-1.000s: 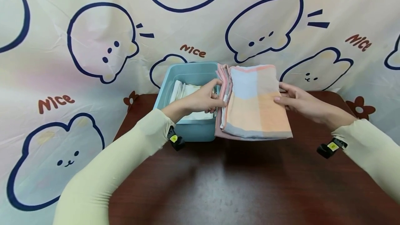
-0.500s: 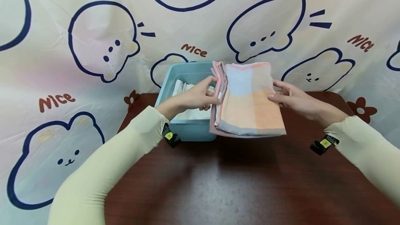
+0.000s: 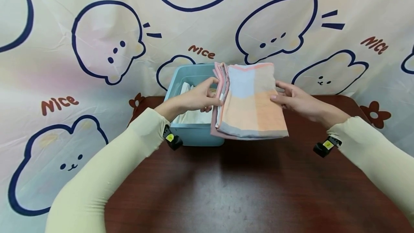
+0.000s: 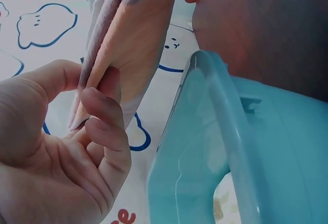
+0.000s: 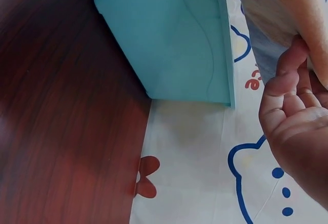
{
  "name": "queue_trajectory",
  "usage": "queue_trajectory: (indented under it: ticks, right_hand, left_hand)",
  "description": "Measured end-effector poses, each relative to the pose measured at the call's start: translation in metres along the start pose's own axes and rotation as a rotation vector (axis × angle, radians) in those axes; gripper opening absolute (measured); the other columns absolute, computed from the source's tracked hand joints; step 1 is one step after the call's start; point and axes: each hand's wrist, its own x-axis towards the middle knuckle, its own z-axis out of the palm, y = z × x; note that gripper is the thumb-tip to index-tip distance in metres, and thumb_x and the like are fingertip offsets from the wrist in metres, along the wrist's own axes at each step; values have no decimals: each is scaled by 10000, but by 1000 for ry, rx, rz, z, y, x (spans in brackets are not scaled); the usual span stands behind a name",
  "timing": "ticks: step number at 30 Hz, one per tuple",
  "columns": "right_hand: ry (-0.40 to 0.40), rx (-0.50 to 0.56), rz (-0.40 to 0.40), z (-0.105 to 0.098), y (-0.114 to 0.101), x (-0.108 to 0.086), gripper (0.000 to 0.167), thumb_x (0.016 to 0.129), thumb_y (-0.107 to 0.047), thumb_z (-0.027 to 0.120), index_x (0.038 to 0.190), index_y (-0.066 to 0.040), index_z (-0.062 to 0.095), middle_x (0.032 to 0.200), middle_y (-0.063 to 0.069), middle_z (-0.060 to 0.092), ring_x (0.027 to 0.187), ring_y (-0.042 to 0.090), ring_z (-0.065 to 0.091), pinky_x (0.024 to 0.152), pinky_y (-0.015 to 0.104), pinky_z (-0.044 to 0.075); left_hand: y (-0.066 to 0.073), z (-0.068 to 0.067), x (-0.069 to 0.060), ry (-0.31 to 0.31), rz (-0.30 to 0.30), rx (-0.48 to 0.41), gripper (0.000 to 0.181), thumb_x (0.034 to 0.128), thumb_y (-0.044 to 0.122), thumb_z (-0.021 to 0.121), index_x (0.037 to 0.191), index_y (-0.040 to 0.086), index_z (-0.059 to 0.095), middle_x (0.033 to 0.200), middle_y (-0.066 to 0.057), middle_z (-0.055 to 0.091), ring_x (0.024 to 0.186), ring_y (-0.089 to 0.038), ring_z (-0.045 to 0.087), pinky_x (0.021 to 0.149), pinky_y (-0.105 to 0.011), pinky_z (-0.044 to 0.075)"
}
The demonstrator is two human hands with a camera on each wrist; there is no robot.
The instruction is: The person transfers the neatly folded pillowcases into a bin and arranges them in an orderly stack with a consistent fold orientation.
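Observation:
Both hands hold up a folded checked cloth (image 3: pixel 249 107) in peach, pale blue, beige and grey, with pink layers at its left edge. My left hand (image 3: pixel 198 96) pinches that layered left edge between thumb and fingers; the left wrist view shows the cloth's fold (image 4: pixel 128 44) in the fingertips. On the other side my right hand (image 3: pixel 295 100) pinches the right edge, thumb in front. The cloth hangs in the air, its left part in front of the right side of a light blue plastic bin (image 3: pixel 194 136). White folded cloths (image 3: pixel 185 88) lie inside the bin, partly hidden by my left hand.
The bin stands at the back of a dark reddish-brown table (image 3: pixel 226 190). Behind the table hangs a pale fabric backdrop (image 3: pixel 194 28) with blue cartoon outlines. A black wrist camera sits on each forearm.
Both hands have moved left and slightly up with the folded cloth, which now covers more of the bin's right side. The grip of each hand looks the same.

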Motion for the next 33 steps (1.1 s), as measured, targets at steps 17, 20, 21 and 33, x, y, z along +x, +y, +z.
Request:
queue_trajectory:
  ticks: [17, 20, 21, 33]
  right_hand:
    - [-39, 31, -42, 12, -9, 18, 660, 1065, -285, 517, 1620, -192, 172, 1240, 26, 664, 888, 161, 643, 857, 303, 511]
    - [-38, 28, -41, 14, -11, 20, 655, 1064, -285, 517, 1618, -198, 178, 1197, 32, 671, 847, 166, 632, 855, 308, 496]
    - [-36, 27, -41, 15, -12, 22, 650, 1064, -284, 517, 1616, -199, 184, 1184, 33, 673, 837, 166, 628, 852, 310, 494]
    - [-26, 34, -36, 28, -19, 42, 637, 1063, -295, 514, 1612, -208, 204, 1172, 59, 653, 771, 143, 585, 805, 313, 475]
  left_hand:
    - [-11, -23, -7, -1, -30, 27, 573, 996, 140, 599, 1446, 152, 244, 637, 1, 532, 549, -167, 425, 556, -283, 354]
    - [-13, -28, -8, -7, -42, 28, 585, 996, 142, 599, 1457, 160, 238, 640, 1, 522, 549, -165, 418, 556, -282, 355]
    - [-13, -29, -8, -9, -44, 29, 585, 996, 143, 598, 1457, 158, 239, 639, 2, 518, 550, -164, 416, 556, -281, 355]
    - [-16, -48, -13, 6, -94, 33, 603, 989, 144, 599, 1469, 173, 235, 680, 5, 522, 551, -157, 405, 559, -284, 358]
